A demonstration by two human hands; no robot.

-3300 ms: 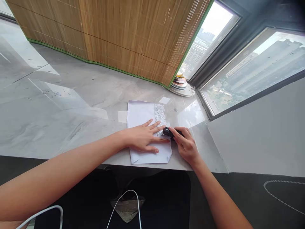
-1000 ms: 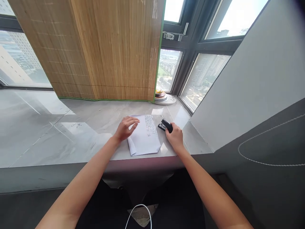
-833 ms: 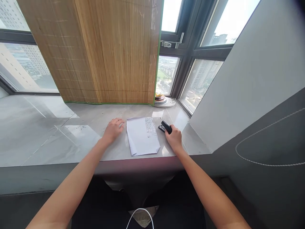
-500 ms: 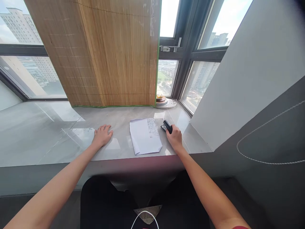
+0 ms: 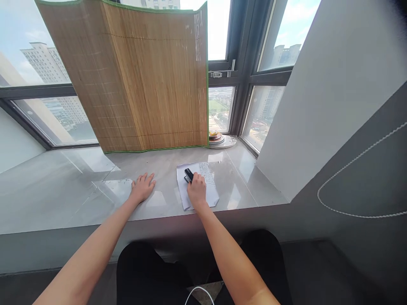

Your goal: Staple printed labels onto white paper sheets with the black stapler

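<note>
My right hand [image 5: 197, 189] is closed around a black stapler [image 5: 189, 174], above the white paper sheets [image 5: 211, 194]. The stapler's front end points away from me, toward the window. Whether it touches the paper I cannot tell. Handwriting or print covers the upper right part of the paper, and my hand and forearm hide some of the sheet. To the left, my left hand [image 5: 143, 187] lies flat on the grey tiled windowsill [image 5: 121, 203], fingers spread, apart from the paper.
A bamboo mat [image 5: 165, 84] with green edging stands upright against the window behind the sill. Several stacked plates [image 5: 222, 141] sit in the far right corner. At right, a beaded cord [image 5: 330, 180] hangs by the wall. My knees are below the sill's front edge.
My right hand has carried the stapler left, from beside the paper to above it. The left hand stays flat on the sill. The whole view has shifted slightly.
</note>
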